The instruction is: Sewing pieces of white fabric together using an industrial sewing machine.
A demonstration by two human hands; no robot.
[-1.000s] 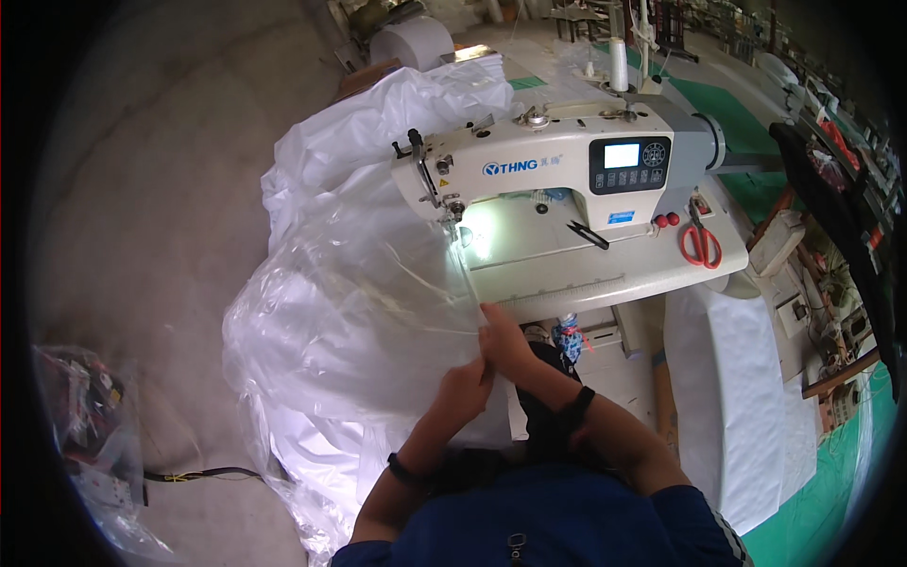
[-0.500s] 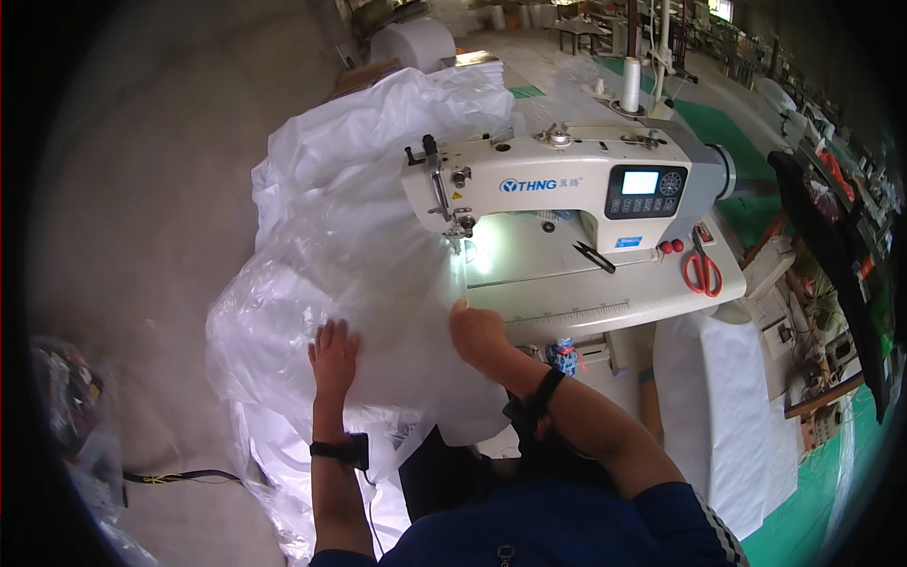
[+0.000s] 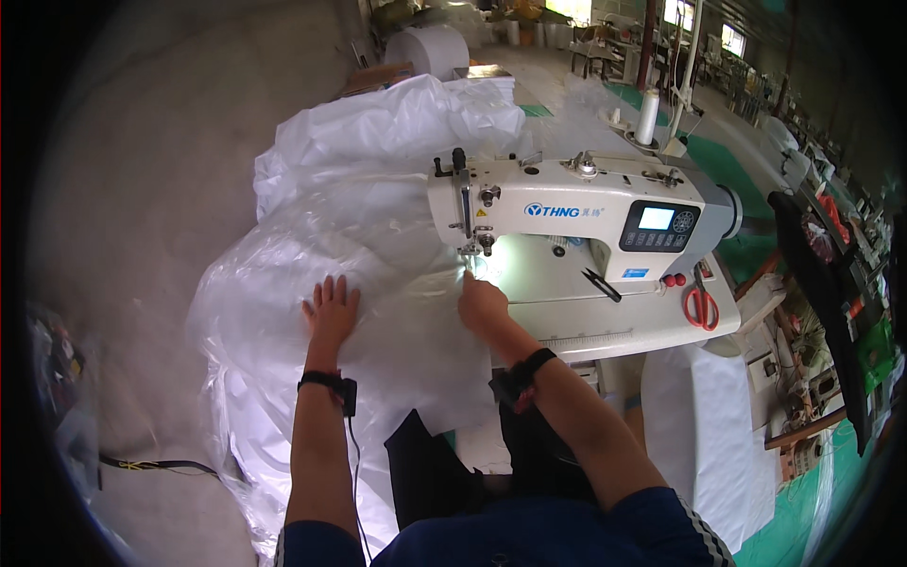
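A large, translucent white plastic sheet (image 3: 402, 331) lies bunched over the left part of the sewing table, its right edge running under the needle of a white sewing machine (image 3: 567, 203). My left hand (image 3: 332, 312) rests flat on the sheet, fingers spread. Just in front of the lit needle area, my right hand (image 3: 484, 307) is closed on the sheet's edge, with the index finger reaching toward the presser foot (image 3: 470, 253). How much of the sheet is pinched there is hidden by the fingers.
Black thread snips (image 3: 602, 284) and red-handled scissors (image 3: 700, 304) lie on the table's right side. A white thread cone (image 3: 647, 118) stands behind the machine. White rolled material (image 3: 694, 416) stands below the table at right. A black cable (image 3: 161, 464) crosses the floor at left.
Both hands have moved forward with the sheet, the right one closer to the needle. The view has shifted, so the machine appears lower and farther right.
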